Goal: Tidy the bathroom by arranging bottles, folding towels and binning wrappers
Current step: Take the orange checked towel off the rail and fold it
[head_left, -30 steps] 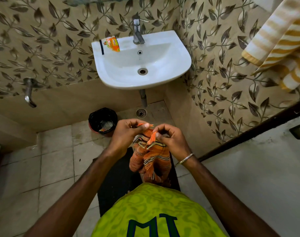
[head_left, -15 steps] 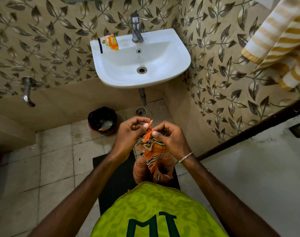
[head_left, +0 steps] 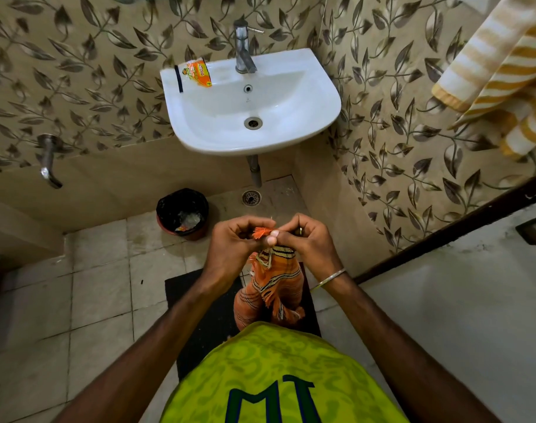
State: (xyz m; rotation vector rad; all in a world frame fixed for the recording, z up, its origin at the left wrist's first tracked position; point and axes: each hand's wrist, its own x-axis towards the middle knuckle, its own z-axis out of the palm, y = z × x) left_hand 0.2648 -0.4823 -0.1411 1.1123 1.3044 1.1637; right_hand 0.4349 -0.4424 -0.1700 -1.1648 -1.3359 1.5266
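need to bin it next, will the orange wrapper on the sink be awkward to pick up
Probably light and floppy: the wrapper looks like thin, crinkled film. It lies flat on the sink ledge, so it may slide on the glossy surface; pinching an edge should work.

Leaf-patterned wall tiles, beige floor

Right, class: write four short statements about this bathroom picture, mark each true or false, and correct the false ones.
1. Both hands, left hand and right hand, pinch the orange striped fringed cloth. True.
2. The orange printed wrapper lies in the black round bin. False: it lies on the white ceramic washbasin rim.
3. A yellow-and-white striped towel hangs at right. True.
4. The bin stands on the black floor mat. False: it stands on the tiles.
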